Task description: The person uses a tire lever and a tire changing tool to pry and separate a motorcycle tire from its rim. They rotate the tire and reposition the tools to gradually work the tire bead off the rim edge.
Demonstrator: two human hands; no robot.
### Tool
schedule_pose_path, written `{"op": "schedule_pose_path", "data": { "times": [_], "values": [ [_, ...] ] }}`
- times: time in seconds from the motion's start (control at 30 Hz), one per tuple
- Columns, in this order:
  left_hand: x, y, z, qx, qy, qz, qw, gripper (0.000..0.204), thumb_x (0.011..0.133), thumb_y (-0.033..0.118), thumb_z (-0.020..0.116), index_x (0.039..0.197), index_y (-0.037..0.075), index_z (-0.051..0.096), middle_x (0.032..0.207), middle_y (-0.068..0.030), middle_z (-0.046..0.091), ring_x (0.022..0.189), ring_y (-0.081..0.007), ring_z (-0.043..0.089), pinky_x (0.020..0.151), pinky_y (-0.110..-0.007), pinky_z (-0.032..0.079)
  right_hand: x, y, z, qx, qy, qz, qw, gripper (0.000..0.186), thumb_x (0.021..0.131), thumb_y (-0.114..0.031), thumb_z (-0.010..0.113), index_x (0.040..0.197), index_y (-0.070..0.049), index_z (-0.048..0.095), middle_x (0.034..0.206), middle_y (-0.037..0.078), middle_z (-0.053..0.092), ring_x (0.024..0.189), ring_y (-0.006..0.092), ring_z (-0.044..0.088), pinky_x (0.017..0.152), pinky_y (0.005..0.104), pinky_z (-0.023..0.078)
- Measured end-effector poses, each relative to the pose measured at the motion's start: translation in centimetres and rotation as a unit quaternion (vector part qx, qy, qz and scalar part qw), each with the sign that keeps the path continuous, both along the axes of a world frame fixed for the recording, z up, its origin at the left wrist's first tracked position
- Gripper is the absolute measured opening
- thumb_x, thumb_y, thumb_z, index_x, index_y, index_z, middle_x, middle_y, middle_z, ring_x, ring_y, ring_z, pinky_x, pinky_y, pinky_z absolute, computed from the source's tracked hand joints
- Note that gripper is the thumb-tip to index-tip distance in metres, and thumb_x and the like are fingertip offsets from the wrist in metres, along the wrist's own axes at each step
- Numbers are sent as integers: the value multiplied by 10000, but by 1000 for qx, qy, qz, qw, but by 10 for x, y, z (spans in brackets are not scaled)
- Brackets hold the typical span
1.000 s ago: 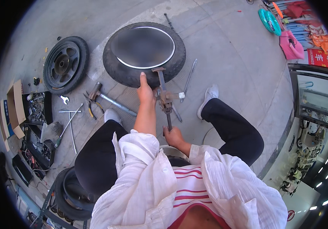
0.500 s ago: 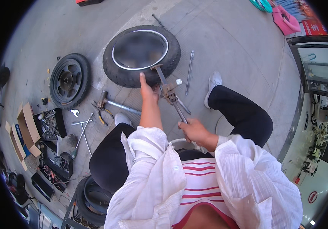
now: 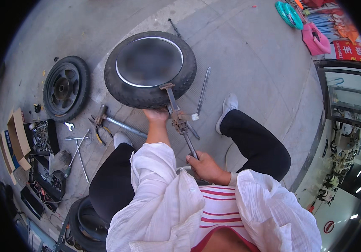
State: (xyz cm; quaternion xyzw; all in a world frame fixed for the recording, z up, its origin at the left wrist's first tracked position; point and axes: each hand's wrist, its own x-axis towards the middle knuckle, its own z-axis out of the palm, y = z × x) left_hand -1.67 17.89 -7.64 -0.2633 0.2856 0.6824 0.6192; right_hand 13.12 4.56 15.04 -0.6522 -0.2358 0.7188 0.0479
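A thick black tyre on a wheel [image 3: 149, 94] lies ahead of me; its silver rim shows, but the centre is blurred. A worn metal clamp-like tyre tool [image 3: 180, 122] hooks its flat jaw over the tyre's near edge, against the rim. My right hand [image 3: 207, 166] is closed round the lower end of the tool's long handle. Beneath the near side of the tyre, my left hand [image 3: 157, 114] touches its underside beside the tool, with its fingers hidden by the rubber.
A tyre lever [image 3: 203, 90] lies right of the wheel. On the left are a second wheel [image 3: 66, 87], a hammer [image 3: 121, 124], pliers [image 3: 97, 130], a wrench [image 3: 69, 126], a T-handle wrench [image 3: 78, 153] and an open cardboard box [image 3: 18, 140]. A glass-fronted doorway [image 3: 350, 82] borders the right.
My left hand has slid lower under the tyre, so its thumb no longer shows on the sidewall. The view has shifted slightly. The tool's jaw stays at the rim and my right hand keeps the handle.
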Motion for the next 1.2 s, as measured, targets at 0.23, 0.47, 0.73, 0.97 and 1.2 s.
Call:
{"op": "schedule_pose_path", "data": {
  "times": [0.23,0.47,0.73,0.97,1.2],
  "values": [
    [6,6,2,-23,21,-1,1000,581,892,526,449,1294,120,556,1333,-86,555,1250,-310,487,1078,-463,369,6,-11,-18,67,-36,47,996,324,944,-306,555,901,14,575,623,72,551,487,159,505,466,351,418],
    [3,7,-5,-16,30,37,999,634,926,532,370,1341,71,499,1381,-114,510,1284,-337,450,1099,-485,329,7,-15,-19,132,-55,73,987,335,951,-313,541,893,16,573,623,72,535,470,174,497,454,344,414],
    [29,-54,78,-215,187,-273,919,930,892,729,196,1395,-36,357,1384,-221,446,1265,-384,423,1068,-577,182,7,-12,-18,126,-52,63,989,336,952,-304,543,909,28,569,606,51,486,412,154,460,377,326,385],
    [56,-100,164,-36,372,-519,769,624,924,416,535,1311,-57,411,1177,-269,570,1031,-333,576,806,-490,467,-2,0,-40,-6,9,-45,999,156,936,-144,459,924,-17,550,577,68,461,366,181,383,340,356,283],
    [63,-106,107,-49,437,-591,676,500,967,367,476,948,-104,645,867,-216,687,725,-304,660,683,-400,509,11,-14,-75,442,-230,512,700,164,803,-69,558,909,-4,665,875,190,686,829,295,677,726,382,539]
  ]
}}
